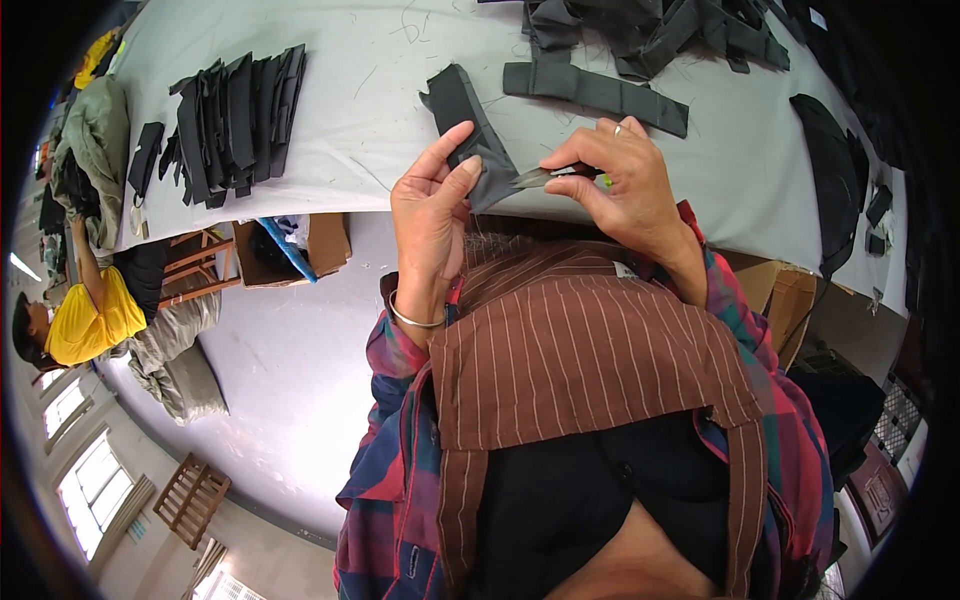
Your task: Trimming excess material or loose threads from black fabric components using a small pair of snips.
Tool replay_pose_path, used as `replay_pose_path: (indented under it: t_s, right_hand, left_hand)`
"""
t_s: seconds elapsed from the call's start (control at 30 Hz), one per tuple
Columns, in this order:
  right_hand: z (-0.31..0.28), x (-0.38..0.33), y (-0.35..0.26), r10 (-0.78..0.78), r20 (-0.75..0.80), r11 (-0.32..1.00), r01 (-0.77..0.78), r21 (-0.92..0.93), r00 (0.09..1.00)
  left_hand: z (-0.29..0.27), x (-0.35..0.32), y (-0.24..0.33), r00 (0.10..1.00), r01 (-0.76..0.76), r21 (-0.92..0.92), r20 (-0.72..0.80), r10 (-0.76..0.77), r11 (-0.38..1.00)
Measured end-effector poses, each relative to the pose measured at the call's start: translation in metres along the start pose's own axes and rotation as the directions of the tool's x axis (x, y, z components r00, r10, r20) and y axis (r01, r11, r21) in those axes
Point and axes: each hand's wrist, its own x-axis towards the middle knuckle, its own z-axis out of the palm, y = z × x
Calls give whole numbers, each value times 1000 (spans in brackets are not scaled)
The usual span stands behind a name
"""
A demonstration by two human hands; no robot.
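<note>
Between the thumb and fingers of my left hand (435, 195) is a dark fabric strip (462, 108), folded at its near end and reaching away over the table. My right hand (630, 180) grips small thread snips (535, 178), whose pointed metal blades meet the strip's near corner. Whether the blades are cutting a thread there is too small to tell. Just beyond my right hand another flat dark strip (595, 95) lies on the pale cloth-covered table (345, 110).
A row of stacked dark strips (240, 125) lies to the left, and a loose heap of them (660, 35) at the far right. Dark curved fabric (830, 170) rests by the right edge. A cardboard box (290, 255) stands below the table; a person in yellow (95, 315) works at far left.
</note>
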Motion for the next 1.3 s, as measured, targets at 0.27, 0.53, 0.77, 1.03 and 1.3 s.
replay_pose_path:
  t_s: [0.27,0.53,0.77,1.03,1.3]
  right_hand:
    - [-3,0,-1,70,-18,992,-67,111,997]
    - [9,3,-4,43,71,976,-58,211,997]
    - [9,16,-7,386,-5,699,-289,654,923]
    - [11,20,-8,460,378,176,-500,848,803]
    - [7,23,-12,420,395,54,-457,888,817]
  left_hand:
    - [7,-1,4,998,40,-15,-40,-41,999]
    - [19,-10,6,985,88,65,142,-97,994]
    - [19,-2,20,892,-452,657,311,329,604]
    - [6,2,1,883,-469,493,265,388,732]
    - [26,-2,12,899,-435,331,217,382,837]
